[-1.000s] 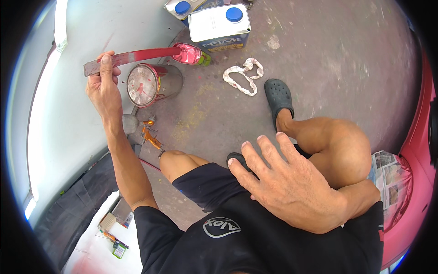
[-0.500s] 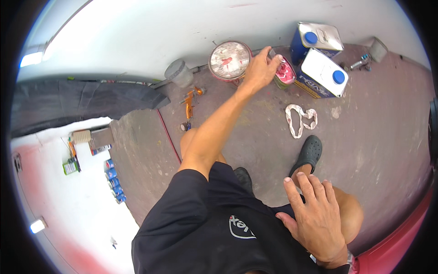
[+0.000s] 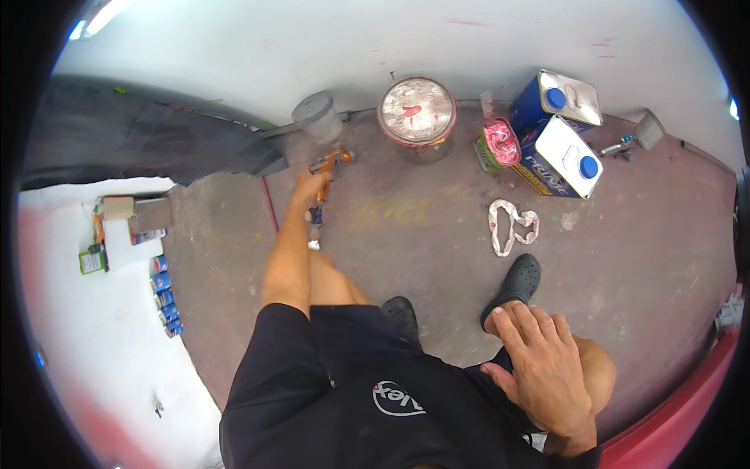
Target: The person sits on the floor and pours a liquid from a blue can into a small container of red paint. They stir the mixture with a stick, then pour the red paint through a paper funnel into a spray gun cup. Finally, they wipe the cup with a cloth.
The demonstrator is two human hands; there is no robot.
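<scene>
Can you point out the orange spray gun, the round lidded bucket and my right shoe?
Spray gun (image 3: 323,192), head view: on its orange handle.
Bucket (image 3: 419,114), head view: on its lid.
Right shoe (image 3: 523,274), head view: on its holed toe.

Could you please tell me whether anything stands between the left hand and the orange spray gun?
Nothing visible does: the left hand is already at the orange spray gun, apparently touching it. The translucent container stands beyond the gun, toward the wall, not between them.
</scene>
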